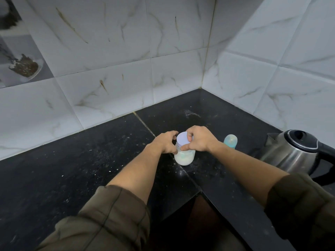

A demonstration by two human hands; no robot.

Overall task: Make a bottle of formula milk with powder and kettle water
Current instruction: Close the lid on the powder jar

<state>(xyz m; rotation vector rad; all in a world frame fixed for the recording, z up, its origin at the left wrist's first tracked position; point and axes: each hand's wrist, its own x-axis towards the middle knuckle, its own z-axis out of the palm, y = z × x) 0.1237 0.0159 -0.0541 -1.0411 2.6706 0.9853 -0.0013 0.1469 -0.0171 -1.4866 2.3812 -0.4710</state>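
White powder fills the lower part of a small clear jar point(184, 158), which stands upright on the black stone worktop point(87, 160), close to where two slabs meet at a seam. A pale lilac lid point(183, 139) sits on top of the jar.

Both hands are on it. The left hand point(165, 143) comes in from the left, its fingers curled round the jar's shoulder just under the lid. The right hand point(200, 139) grips the lid from the other side, with the thumb pressed to the near edge of the rim and the fingers hooked over the far edge. Neither hand is spread; both are closed on what they hold.

Just to the right, beyond the right wrist, a pale teal baby bottle point(230, 141) stands upright, apart from the jar. Further right is a steel kettle point(288, 154) with a black lid and a black handle, its spout turned towards the bottle.

Pale specks and a dusty smear are scattered over the dark worktop, which bends round an inner corner. White marble-look wall tiles point(112, 51) with grey and brown veins rise behind it on both sides. At the far left one picture tile point(23, 66) shows a spoon of brown grains. Olive sleeves point(108, 214) are pushed up both forearms.
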